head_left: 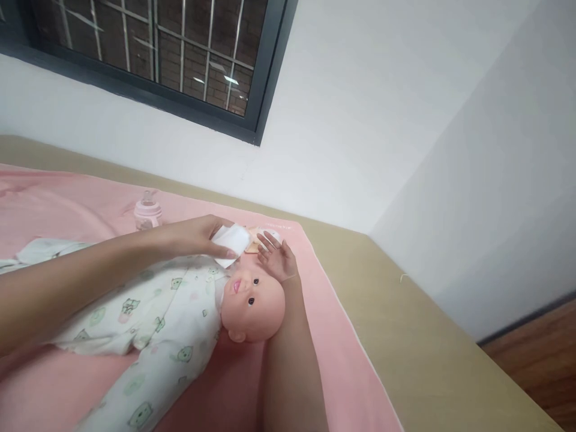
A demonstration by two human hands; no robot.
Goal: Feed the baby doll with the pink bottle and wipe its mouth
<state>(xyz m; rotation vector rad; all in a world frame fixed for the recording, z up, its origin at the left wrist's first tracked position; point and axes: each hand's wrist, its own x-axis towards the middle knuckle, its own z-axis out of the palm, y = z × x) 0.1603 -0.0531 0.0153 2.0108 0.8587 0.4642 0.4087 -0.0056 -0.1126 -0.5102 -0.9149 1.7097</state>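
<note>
A baby doll (252,303) in a white printed suit (157,324) lies on a pink blanket (342,354), head toward the right. My left hand (198,237) reaches over the doll's chest and pinches a white wipe (231,243) just above the doll's face. My right hand (276,258) lies beyond the doll's head with fingers spread, resting by a small pink packet (258,237); its forearm passes under the head.
A pink baby bottle (147,211) stands on the blanket behind my left arm. The blanket covers a tan mattress (427,348) set into a corner of white walls. A barred window (153,54) is above. Wooden floor (540,366) shows at right.
</note>
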